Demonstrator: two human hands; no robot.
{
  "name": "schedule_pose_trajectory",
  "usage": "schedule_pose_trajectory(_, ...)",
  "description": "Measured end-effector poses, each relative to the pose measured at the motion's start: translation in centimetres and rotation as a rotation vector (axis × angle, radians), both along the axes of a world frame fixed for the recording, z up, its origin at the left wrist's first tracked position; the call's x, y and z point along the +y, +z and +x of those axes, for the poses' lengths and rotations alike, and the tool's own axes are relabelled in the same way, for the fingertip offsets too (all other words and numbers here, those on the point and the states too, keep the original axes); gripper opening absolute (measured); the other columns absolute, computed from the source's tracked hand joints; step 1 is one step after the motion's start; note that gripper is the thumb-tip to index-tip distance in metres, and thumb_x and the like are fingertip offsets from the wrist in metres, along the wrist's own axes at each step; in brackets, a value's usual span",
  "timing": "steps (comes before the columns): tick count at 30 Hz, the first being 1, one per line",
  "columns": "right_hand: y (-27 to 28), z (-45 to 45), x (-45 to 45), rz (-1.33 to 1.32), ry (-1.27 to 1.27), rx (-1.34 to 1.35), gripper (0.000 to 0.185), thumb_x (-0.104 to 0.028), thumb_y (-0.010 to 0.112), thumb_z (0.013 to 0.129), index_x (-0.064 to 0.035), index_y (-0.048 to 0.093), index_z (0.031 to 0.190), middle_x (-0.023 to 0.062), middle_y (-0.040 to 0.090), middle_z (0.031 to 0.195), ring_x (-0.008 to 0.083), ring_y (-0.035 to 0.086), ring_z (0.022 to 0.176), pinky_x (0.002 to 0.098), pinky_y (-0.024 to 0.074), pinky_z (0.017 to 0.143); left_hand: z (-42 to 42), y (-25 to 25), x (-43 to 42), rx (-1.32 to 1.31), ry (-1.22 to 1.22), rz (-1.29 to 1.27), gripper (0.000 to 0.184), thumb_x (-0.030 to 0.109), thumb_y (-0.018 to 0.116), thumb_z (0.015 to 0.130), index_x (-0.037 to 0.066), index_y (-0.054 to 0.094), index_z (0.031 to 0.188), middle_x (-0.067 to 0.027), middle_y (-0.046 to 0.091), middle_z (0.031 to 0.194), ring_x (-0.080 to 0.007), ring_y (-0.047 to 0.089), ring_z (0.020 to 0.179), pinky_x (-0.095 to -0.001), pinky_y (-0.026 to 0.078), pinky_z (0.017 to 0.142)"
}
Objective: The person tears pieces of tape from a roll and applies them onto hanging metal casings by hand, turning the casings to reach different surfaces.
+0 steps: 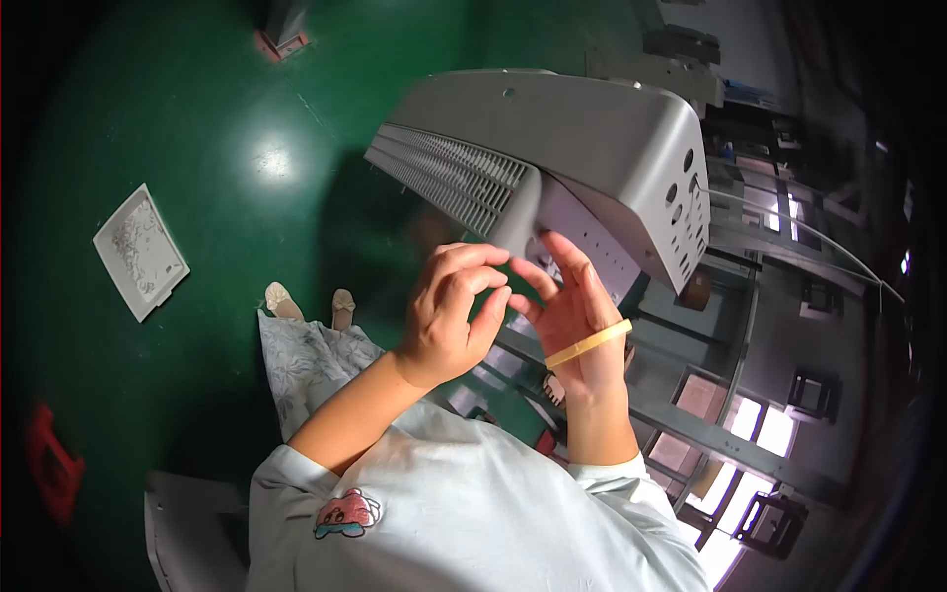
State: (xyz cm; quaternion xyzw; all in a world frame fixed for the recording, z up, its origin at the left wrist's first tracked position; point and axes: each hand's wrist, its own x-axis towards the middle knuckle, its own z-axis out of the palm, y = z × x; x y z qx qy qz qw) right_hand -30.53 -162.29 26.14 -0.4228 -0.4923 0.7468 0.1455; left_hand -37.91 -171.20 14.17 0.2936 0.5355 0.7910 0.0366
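My left hand (454, 311) is raised in front of my chest, its fingers loosely curved and its thumb tip close to the fingertips. Facing it, my right hand (577, 306) shows its palm, with fingers spread and slightly bent. The fingertips of both hands nearly meet, and I see nothing held between them. A yellow band (589, 344) circles my right wrist. Just beyond the hands stands a large grey housing (552, 123) with a slatted grille (454, 173) and round holes in its end. Part of its lower inner panel (592, 232) is hidden behind my right fingers.
On the green floor (227, 118) at left lies a pale tray (143, 252) holding small scattered bits. A red object (54, 464) sits at the lower left edge, near a grey panel (192, 533). Metal framework (710, 439) and bright windows fill the right side.
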Motion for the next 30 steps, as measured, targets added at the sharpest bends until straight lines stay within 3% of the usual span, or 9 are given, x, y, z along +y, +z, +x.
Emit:
schedule_pose_trajectory(2,0.1,0.0,0.6,-0.099,-0.073,0.043,0.043,-0.030,0.044,0.103,-0.0022,0.047,0.135,0.0069,0.049,0.134,0.0276,0.049,0.126,0.0444,0.0490,0.096,-0.1,1.3,-0.4,0.099,-0.026,0.124,0.029,-0.004,0.072,0.072,0.004,0.055,0.095,-0.0106,0.064,0.100,-0.0302,0.063,0.082,-0.0381,0.053,0.072)
schedule_pose_trajectory(7,0.3,-0.1,1.2,-0.168,-0.140,0.101,0.046,-0.032,0.047,0.102,-0.0009,0.047,0.135,0.0087,0.049,0.133,0.0269,0.046,0.128,0.0457,0.0477,0.101,1.2,3.7,-0.3,0.129,-0.205,0.187,0.032,0.000,0.077,0.071,0.004,0.055,0.094,-0.0114,0.065,0.105,-0.0298,0.065,0.084,-0.0377,0.055,0.074)
schedule_pose_trajectory(10,0.4,-0.1,0.2,-0.139,-0.074,0.099,0.048,-0.035,0.044,0.102,-0.0011,0.046,0.137,0.0094,0.048,0.136,0.0271,0.045,0.130,0.0456,0.0469,0.102,1.3,5.0,0.0,0.177,-0.231,0.221,0.038,0.001,0.081,0.071,0.003,0.051,0.095,-0.0184,0.066,0.107,-0.0298,0.069,0.086,-0.0355,0.057,0.071)
schedule_pose_trajectory(13,-0.1,0.6,-0.4,-0.173,-0.067,0.106,0.049,-0.036,0.038,0.104,-0.0030,0.045,0.139,0.0130,0.048,0.139,0.0319,0.045,0.131,0.0478,0.0448,0.104,1.7,6.2,-0.1,0.182,-0.196,0.152,0.034,-0.001,0.079,0.071,0.002,0.053,0.093,-0.0171,0.069,0.102,-0.0295,0.070,0.083,-0.0346,0.058,0.073)
schedule_pose_trajectory(15,-0.3,1.2,-0.7,-0.237,-0.138,0.149,0.042,-0.030,0.042,0.103,0.0003,0.048,0.132,0.0182,0.056,0.127,0.0325,0.055,0.121,0.0419,0.0502,0.097,2.0,5.9,-0.2,0.157,-0.194,0.117,0.031,-0.004,0.077,0.072,0.001,0.054,0.092,-0.0159,0.070,0.098,-0.0288,0.070,0.083,-0.0351,0.058,0.074)
schedule_pose_trajectory(19,0.1,3.4,-1.4,0.115,0.096,-0.038,0.027,-0.012,0.044,0.102,0.0011,0.050,0.124,0.0138,0.063,0.109,0.0174,0.062,0.096,0.0291,0.0517,0.085,2.5,6.1,-1.1,0.099,-0.248,0.058,0.029,-0.006,0.076,0.073,0.001,0.057,0.094,-0.0124,0.070,0.095,-0.0274,0.070,0.086,-0.0344,0.057,0.078)
schedule_pose_trajectory(23,0.1,5.4,-1.3,0.005,0.114,-0.073,0.032,-0.006,0.047,0.096,-0.0008,0.048,0.127,0.0102,0.060,0.111,0.0166,0.060,0.099,0.0286,0.0504,0.084,3.7,5.7,-1.3,0.071,-0.274,0.078,0.028,-0.006,0.076,0.072,0.001,0.058,0.092,-0.0116,0.069,0.092,-0.0271,0.069,0.082,-0.0337,0.058,0.073)
schedule_pose_trajectory(25,0.1,5.7,-1.7,-0.074,0.041,-0.015,0.029,-0.012,0.047,0.100,0.0011,0.049,0.125,0.0140,0.062,0.110,0.0185,0.062,0.097,0.0293,0.0509,0.086,4.5,5.2,-1.3,0.076,-0.254,0.085,0.019,-0.004,0.072,0.074,0.000,0.060,0.088,-0.0109,0.064,0.088,-0.0281,0.066,0.078,-0.0342,0.056,0.068)
schedule_pose_trajectory(30,-0.9,7.8,-2.2,-0.241,-0.029,0.029,0.034,-0.009,0.055,0.094,0.0027,0.048,0.125,0.0155,0.061,0.113,0.0211,0.062,0.103,0.0310,0.0513,0.091,5.5,4.4,-2.2,0.086,-0.392,0.045,0.019,0.000,0.073,0.075,0.001,0.059,0.088,-0.0113,0.063,0.088,-0.0284,0.066,0.076,-0.0344,0.055,0.066)
